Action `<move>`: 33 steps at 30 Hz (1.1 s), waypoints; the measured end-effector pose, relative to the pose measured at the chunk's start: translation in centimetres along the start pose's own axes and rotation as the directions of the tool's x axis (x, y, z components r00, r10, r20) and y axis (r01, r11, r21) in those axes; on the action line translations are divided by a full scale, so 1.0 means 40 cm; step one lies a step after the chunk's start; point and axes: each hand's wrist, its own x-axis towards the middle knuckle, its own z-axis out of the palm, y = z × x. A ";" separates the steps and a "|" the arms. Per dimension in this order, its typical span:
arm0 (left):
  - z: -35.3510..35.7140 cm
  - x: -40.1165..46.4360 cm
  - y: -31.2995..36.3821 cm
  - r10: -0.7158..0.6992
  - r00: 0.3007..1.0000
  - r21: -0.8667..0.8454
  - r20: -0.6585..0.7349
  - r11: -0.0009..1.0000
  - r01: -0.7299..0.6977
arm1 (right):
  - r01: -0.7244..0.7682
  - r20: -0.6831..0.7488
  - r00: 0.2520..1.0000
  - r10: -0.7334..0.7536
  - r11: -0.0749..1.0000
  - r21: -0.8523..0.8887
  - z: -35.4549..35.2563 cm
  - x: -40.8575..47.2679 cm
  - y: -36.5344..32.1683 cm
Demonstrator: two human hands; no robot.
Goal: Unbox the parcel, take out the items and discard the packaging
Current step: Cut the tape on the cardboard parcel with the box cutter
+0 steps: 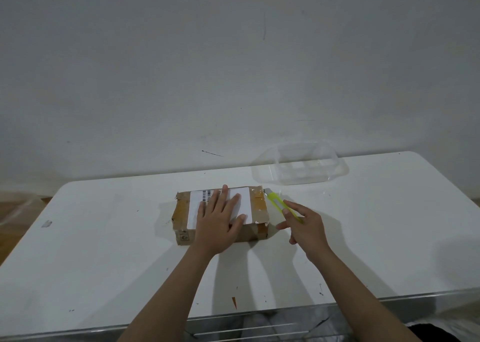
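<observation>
Head view: a clear plastic container (pixel 301 166) sat at the far right of the white table (pixel 104 250), well apart from the taped brown parcel (pixel 220 213). The parcel, white-labelled and dented, lay mid-table. The left hand (pixel 217 218) pressed flat and open on its label; the right hand (pixel 304 224) gripped a yellow-green cutter (pixel 279 204) just beside the parcel's right end.

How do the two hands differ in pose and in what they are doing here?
The left hand lies flat, fingers spread, on the cardboard parcel; the right hand is beside it, off the parcel. The left hand grips nothing; the right hand holds a yellow-green utility knife. Both are bare and over the white table.
</observation>
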 end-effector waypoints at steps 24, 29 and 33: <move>0.002 -0.003 0.004 -0.007 0.999 -0.010 -0.032 1.000 0.007 | 0.001 -0.001 1.000 0.000 0.999 0.045 -0.011 -0.005 0.014; 0.002 -0.003 0.003 -0.008 0.999 -0.005 -0.033 1.000 0.008 | -0.018 0.009 1.000 0.018 0.999 0.051 -0.001 0.002 0.011; 0.004 -0.002 0.002 -0.009 1.000 -0.001 -0.020 1.000 0.009 | -0.011 0.035 0.999 0.008 0.997 0.075 0.004 0.006 0.010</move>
